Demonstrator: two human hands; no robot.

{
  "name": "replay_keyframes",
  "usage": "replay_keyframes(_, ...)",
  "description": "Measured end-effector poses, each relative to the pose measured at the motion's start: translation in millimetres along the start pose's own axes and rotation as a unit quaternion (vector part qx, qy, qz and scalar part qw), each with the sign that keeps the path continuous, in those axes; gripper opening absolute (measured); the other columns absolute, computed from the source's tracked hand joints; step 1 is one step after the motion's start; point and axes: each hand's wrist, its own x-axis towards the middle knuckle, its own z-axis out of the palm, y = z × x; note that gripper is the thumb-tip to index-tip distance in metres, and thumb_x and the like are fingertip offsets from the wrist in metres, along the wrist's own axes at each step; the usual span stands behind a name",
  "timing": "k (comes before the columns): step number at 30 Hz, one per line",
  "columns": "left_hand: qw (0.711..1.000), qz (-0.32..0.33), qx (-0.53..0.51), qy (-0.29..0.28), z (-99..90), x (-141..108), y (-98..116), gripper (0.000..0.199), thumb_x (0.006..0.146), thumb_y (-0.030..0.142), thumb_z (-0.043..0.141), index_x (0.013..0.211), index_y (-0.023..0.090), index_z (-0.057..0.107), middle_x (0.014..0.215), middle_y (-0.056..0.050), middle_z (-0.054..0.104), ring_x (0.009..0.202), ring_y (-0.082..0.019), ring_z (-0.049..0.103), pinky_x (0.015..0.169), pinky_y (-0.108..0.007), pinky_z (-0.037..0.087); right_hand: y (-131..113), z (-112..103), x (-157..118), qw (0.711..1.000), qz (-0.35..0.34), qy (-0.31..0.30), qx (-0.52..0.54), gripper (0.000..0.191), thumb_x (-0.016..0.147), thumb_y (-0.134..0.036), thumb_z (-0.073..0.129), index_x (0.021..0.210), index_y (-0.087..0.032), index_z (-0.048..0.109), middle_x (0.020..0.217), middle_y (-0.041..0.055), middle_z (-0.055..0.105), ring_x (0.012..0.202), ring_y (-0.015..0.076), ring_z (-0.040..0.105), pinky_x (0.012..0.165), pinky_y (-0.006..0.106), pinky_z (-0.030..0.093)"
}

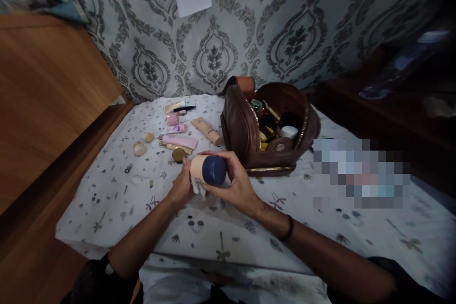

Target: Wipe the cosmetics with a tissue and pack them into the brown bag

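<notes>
In the head view, my right hand (239, 184) is wrapped round a peach-coloured bottle (196, 169) with a rounded dark blue cap, its cap end facing right. My left hand (181, 184) is closed at the bottle's other end, pressing a crumpled white cloth (198, 188) against it. Whether the cloth is fabric or tissue I cannot tell. The bottle is held above the bed-like surface. Just beyond my left hand lies a round olive-gold item (178, 155). A brown zip bag (239, 128) stands gaping beyond my right hand, with several cosmetics inside.
Several tubes, including a pink tube (181, 141) and a beige tube (206, 130), lie on the patterned sheet (117, 190). Two small round jars (139, 148) are to the left. A wooden panel (53, 85) bounds the left side; a patterned wall (213, 33) rises behind.
</notes>
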Motion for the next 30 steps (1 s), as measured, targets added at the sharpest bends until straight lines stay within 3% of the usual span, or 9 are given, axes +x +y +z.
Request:
replay_keyframes(3, 0.997, -0.019, -0.066, -0.027, 1.3, 1, 2, 0.079, 0.077, 0.081, 0.053, 0.125, 0.020, 0.063, 0.106, -0.008, 0.075, 0.106, -0.026, 0.068, 0.084, -0.033, 0.057, -2, 2, -3, 1.000, -0.001, -0.020, -0.010, 0.056, 0.070, -0.028, 0.081, 0.118, -0.024, 0.052, 0.129, 0.0118, 0.061, 0.122, 0.0286, 0.057, 0.105, 0.044, 0.044)
replay_keyframes(7, 0.998, -0.021, -0.058, -0.013, 0.7, -1, 10, 0.083, 0.079, 0.080, 0.052, 0.136, 0.020, 0.054, 0.102, -0.008, 0.076, 0.099, -0.026, 0.071, 0.082, -0.035, 0.057, -1, 1, -5, 0.996, -0.028, -0.047, -0.072, 0.055, 0.071, -0.026, 0.079, 0.119, -0.023, 0.052, 0.124, 0.0113, 0.064, 0.117, 0.0280, 0.060, 0.099, 0.041, 0.047)
replay_keyframes(12, 0.997, 0.079, 0.022, -0.004, -5.1, -5, 15, 0.076, 0.086, 0.079, 0.038, 0.139, 0.025, 0.047, 0.119, -0.010, 0.071, 0.114, -0.026, 0.065, 0.095, -0.042, 0.051, 6, -1, -3, 0.982, -0.109, -0.087, -0.128, 0.055, 0.070, -0.020, 0.075, 0.120, -0.024, 0.053, 0.117, 0.0092, 0.062, 0.112, 0.0273, 0.059, 0.095, 0.041, 0.047)
replay_keyframes(16, 0.978, 0.153, 0.141, -0.027, -11.9, -8, 15, 0.070, 0.090, 0.075, 0.034, 0.138, 0.026, 0.047, 0.131, -0.011, 0.064, 0.127, -0.027, 0.056, 0.109, -0.046, 0.041, 10, 0, -3, 0.971, -0.127, -0.115, -0.169, 0.057, 0.068, -0.021, 0.076, 0.121, -0.022, 0.055, 0.107, 0.0086, 0.061, 0.102, 0.0266, 0.058, 0.089, 0.040, 0.048)
replay_keyframes(21, 0.952, 0.194, 0.234, -0.017, -11.7, -12, 20, 0.052, 0.099, 0.059, 0.033, 0.137, 0.025, 0.047, 0.137, -0.011, 0.060, 0.131, -0.025, 0.052, 0.112, -0.045, 0.035, 13, 0, -3, 0.977, -0.077, -0.082, -0.183, 0.055, 0.068, -0.025, 0.077, 0.118, -0.020, 0.054, 0.111, 0.0104, 0.062, 0.105, 0.0270, 0.059, 0.089, 0.040, 0.048)
replay_keyframes(25, 0.938, 0.237, 0.254, -0.008, -8.3, -13, 21, 0.043, 0.100, 0.054, 0.040, 0.125, 0.022, 0.055, 0.135, -0.011, 0.060, 0.128, -0.025, 0.054, 0.111, -0.043, 0.036, 12, -1, 0, 0.984, -0.025, -0.043, -0.170, 0.048, 0.063, -0.027, 0.079, 0.104, -0.020, 0.055, 0.101, 0.0063, 0.064, 0.095, 0.0240, 0.062, 0.083, 0.035, 0.049)
replay_keyframes(30, 0.947, 0.202, 0.250, 0.001, -4.5, -14, 21, 0.043, 0.099, 0.055, 0.041, 0.117, 0.020, 0.058, 0.128, -0.012, 0.063, 0.120, -0.024, 0.059, 0.106, -0.040, 0.042, 9, 0, 1, 0.992, 0.014, -0.061, -0.113, 0.044, 0.067, -0.030, 0.076, 0.103, -0.020, 0.053, 0.095, 0.0023, 0.065, 0.086, 0.0190, 0.062, 0.077, 0.030, 0.049)
